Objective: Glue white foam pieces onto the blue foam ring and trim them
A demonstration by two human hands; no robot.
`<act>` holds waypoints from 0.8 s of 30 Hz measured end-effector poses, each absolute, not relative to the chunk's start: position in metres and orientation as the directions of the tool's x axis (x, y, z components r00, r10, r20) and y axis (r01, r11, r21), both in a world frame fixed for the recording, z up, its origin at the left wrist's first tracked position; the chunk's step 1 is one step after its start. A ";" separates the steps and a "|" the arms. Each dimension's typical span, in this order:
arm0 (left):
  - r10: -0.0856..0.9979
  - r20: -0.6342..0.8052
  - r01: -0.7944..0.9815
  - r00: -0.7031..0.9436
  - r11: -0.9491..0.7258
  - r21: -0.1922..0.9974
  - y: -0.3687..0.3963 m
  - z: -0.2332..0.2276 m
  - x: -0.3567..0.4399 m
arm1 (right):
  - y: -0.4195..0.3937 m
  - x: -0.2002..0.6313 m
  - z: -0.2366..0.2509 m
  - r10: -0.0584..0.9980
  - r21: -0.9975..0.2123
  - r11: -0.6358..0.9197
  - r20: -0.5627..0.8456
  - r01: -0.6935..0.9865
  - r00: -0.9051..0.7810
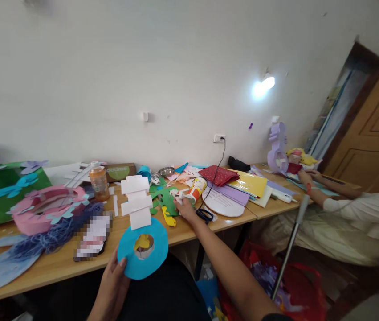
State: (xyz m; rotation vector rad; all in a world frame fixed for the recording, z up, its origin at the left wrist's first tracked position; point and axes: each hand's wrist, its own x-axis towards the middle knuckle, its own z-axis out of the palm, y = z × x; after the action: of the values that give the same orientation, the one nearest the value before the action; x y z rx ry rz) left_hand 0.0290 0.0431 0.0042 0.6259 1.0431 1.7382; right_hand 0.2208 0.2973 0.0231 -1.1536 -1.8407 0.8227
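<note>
My left hand [117,269] grips the lower left edge of a blue paper ring [128,254], which is tilted up over the table's front edge. Through its hole a yellow paper shape [143,242] shows. White paper rectangles [137,205] overlap in a column just above the ring; whether they are joined to it I cannot tell. Farther right, my right hand [185,208] is closed around a small white object [180,195], partly hidden by the fingers. Green paper scraps [165,200], a yellow paper piece [168,217] and an orange-and-yellow cup [196,189] lie close by.
Black-handled scissors [205,216] lie near a power cord [222,160] from the wall socket. A bottle [99,182], phone [93,236] and pink paper ring [30,218] occupy the left. Another person's hands [306,177] work at right, beyond a metal pole [289,249].
</note>
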 end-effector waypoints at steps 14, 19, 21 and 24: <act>0.922 -0.067 -0.550 -0.381 -0.168 0.818 0.047 -0.001 0.024 | 0.296 0.221 0.007 0.855 -0.739 0.512 0.388 0.437 -0.346; 0.911 -0.041 -0.507 -0.410 -0.190 0.841 0.047 -0.003 0.023 | 0.299 0.221 0.001 0.850 -0.728 0.521 0.398 0.446 -0.344; 0.905 -0.029 -0.493 -0.424 -0.204 0.846 0.048 -0.003 0.023 | 0.299 0.221 0.001 0.848 -0.724 0.526 0.403 0.446 -0.345; 0.904 -0.045 -0.490 -0.425 -0.188 0.851 0.050 -0.001 0.024 | 0.299 0.220 -0.001 0.844 -0.718 0.532 0.410 0.448 -0.345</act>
State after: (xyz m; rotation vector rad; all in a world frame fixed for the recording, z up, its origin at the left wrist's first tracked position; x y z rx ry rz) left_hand 0.0235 0.0496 -0.0013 0.5983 1.0318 1.7856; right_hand 0.2202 0.2987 -0.0006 -1.0493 -1.9799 0.6352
